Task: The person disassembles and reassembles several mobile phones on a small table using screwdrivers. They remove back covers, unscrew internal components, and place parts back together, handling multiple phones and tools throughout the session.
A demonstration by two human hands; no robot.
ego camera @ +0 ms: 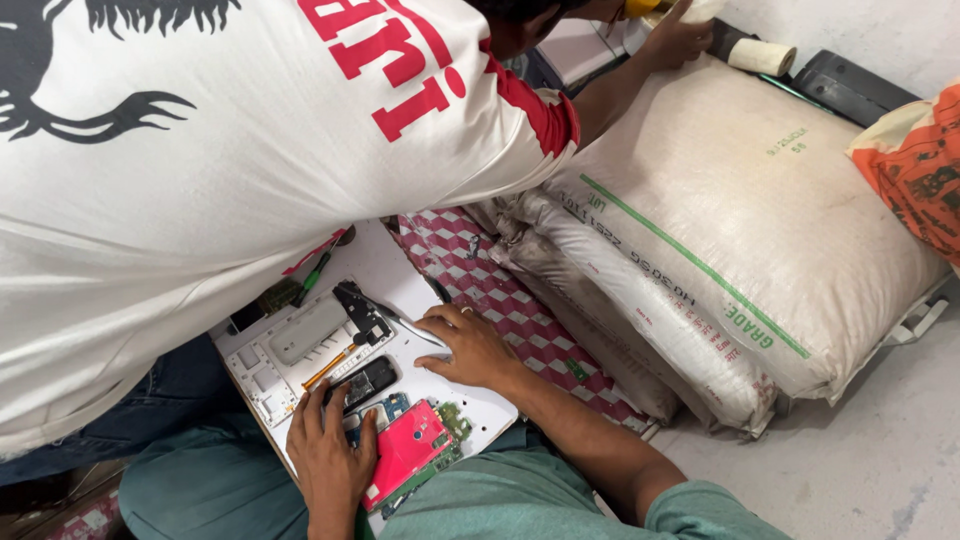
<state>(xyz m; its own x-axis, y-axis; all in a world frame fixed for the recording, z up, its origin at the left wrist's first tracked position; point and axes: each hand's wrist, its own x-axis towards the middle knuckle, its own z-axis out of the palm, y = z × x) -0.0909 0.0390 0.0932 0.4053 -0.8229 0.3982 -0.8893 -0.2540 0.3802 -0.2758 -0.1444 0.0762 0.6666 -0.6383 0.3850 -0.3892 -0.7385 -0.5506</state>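
On the white board across your lap, your left hand [330, 450] lies flat, fingers spread, over a small black phone body [367, 380]; its long axis runs up-right from your fingertips. Just right of that hand lies a pink-red rectangular phone panel [408, 448], angled alike. Your right hand [470, 347] rests fingers-down on the board, loosely spread, holding nothing.

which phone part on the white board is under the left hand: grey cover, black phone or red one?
The black phone: the left hand has its fingertips on it. The red one lies just beside that hand; the grey cover sits farther up the white board, untouched.
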